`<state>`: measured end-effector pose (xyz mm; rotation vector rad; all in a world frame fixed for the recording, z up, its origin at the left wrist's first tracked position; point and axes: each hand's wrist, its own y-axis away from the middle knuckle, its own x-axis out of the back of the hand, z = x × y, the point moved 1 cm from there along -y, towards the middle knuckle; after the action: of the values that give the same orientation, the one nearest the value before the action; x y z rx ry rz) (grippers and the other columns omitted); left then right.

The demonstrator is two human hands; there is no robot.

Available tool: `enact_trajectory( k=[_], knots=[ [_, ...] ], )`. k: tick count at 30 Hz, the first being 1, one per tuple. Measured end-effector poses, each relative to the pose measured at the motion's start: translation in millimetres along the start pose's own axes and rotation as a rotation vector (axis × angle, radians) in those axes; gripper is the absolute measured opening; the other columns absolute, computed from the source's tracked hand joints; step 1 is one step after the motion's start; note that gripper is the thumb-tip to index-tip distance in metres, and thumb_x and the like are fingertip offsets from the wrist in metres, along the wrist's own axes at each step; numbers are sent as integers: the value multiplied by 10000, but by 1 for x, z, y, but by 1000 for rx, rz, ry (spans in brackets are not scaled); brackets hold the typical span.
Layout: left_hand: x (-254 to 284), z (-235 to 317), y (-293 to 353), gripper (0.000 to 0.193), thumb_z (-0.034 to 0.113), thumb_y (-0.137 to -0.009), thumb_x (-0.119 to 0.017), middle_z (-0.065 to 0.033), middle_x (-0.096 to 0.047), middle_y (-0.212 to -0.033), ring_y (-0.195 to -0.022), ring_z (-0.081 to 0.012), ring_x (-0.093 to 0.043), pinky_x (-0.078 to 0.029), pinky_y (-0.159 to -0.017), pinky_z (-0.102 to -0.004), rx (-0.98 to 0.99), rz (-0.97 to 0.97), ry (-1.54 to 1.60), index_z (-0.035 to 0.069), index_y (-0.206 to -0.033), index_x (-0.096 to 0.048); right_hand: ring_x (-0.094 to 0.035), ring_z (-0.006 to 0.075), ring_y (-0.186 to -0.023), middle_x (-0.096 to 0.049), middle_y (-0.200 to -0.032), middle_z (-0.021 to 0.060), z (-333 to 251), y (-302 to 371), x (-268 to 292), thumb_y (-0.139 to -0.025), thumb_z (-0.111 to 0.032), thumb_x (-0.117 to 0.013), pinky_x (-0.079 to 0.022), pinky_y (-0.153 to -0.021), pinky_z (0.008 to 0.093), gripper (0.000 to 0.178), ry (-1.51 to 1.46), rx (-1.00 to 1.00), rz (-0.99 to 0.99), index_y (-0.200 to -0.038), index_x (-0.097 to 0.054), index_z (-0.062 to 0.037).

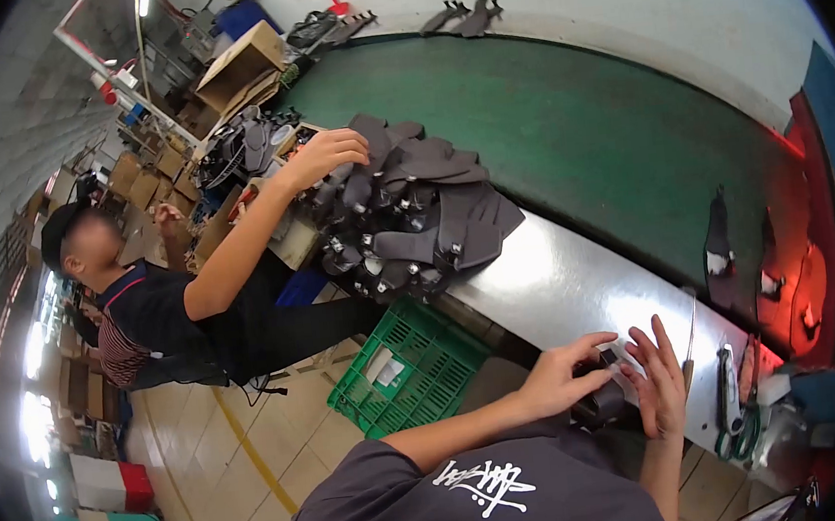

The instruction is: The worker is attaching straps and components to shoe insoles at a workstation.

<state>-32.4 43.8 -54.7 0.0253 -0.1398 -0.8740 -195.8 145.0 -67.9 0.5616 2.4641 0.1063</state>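
Over the near end of the metal table, my left hand (pixel 562 379) has its thumb and forefinger closed around a small dark piece whose kind I cannot make out. Beneath my fingers a dark rounded part (pixel 600 404) shows, mostly hidden. My right hand (pixel 659 386) is raised just beside it, fingers spread, its fingertips near a pale, shiny patch between the hands. Further left on the table lies a heap of dark grey shoe soles (pixel 450 227) with shiny heel ends. A co-worker's hand (pixel 327 154) reaches onto the far side of that heap.
A green conveyor belt (pixel 545 118) runs behind the metal table (pixel 550 278). More soles (pixel 717 237) lie on it by a red-glowing opening (pixel 802 284). A green crate (pixel 408 367) stands below the heap. Hand tools (pixel 728 391) lie right of my hands. A co-worker (pixel 170 304) stands left.
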Motion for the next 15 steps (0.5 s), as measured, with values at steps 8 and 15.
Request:
enact_trajectory(
  k=[8, 15],
  knots=[
    [137, 86, -23, 223, -40, -753, -753, -34, -681, -924, -795, -107, -622, -526, -709, -242, -508, 717, 7, 22, -961, -704, -555, 200, -1107, -579, -1245, 123, -9, -7, 20, -965, -186, -520, -455, -891, 332, 436, 98, 98, 73, -1367, -469, -24],
    [296, 62, -41, 242, 170, -689, -842, -72, -687, -840, -782, -202, -639, -495, -772, -325, -589, 1421, -939, 33, -848, -722, -622, 184, -980, -649, -1097, 125, 5, 5, 22, -967, -78, -484, -497, -843, 305, 299, 114, 36, 98, -1235, -578, 14]
  ],
)
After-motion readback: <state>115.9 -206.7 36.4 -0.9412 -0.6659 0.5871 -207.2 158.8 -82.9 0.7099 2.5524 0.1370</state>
